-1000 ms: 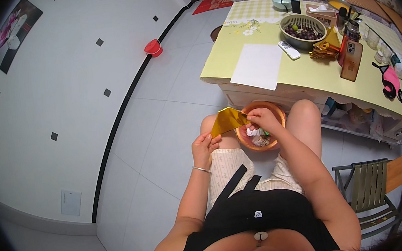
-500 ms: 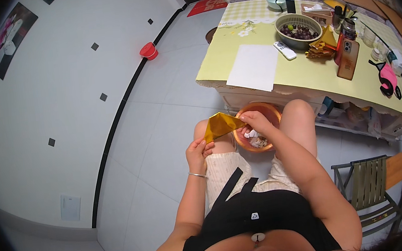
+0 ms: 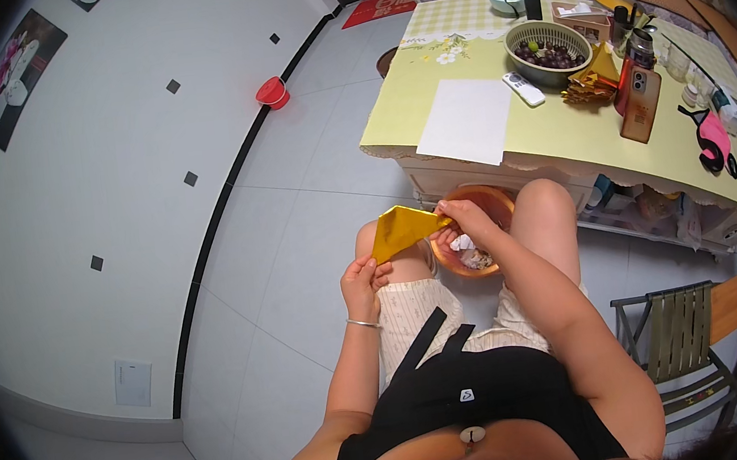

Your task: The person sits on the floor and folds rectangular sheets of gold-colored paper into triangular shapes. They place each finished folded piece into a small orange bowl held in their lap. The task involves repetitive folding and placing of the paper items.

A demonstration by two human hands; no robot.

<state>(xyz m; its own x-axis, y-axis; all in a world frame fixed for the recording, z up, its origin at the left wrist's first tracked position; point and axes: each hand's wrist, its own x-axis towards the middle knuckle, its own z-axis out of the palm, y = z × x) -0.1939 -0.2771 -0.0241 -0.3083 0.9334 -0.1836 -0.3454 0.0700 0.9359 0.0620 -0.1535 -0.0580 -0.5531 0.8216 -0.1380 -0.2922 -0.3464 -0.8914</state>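
A sheet of shiny gold foil paper point(image 3: 404, 231), folded to a pointed shape, is stretched between my two hands above my left knee. My left hand point(image 3: 361, 283) pinches its lower left corner. At the opposite end my right hand point(image 3: 464, 223) grips the narrow right tip, fingers curled round it. Beneath my right hand, between my knees, stands an orange-brown round bin point(image 3: 503, 207) with white scraps and other litter in it.
Ahead is a table point(image 3: 400, 105) bearing a white sheet point(image 3: 465, 121), a remote point(image 3: 523, 89), a colander point(image 3: 517, 66) of grapes, folded gold papers point(image 3: 589, 86), a phone point(image 3: 641, 104) and a pink-and-black item point(image 3: 713, 140). A folding chair point(image 3: 676, 337) stands right; a red bucket point(image 3: 273, 94) sits by the wall.
The foil paper has tilted and shows a smoother, brighter face; its right end looks narrower. My right hand has shifted very slightly. My left hand keeps its place.
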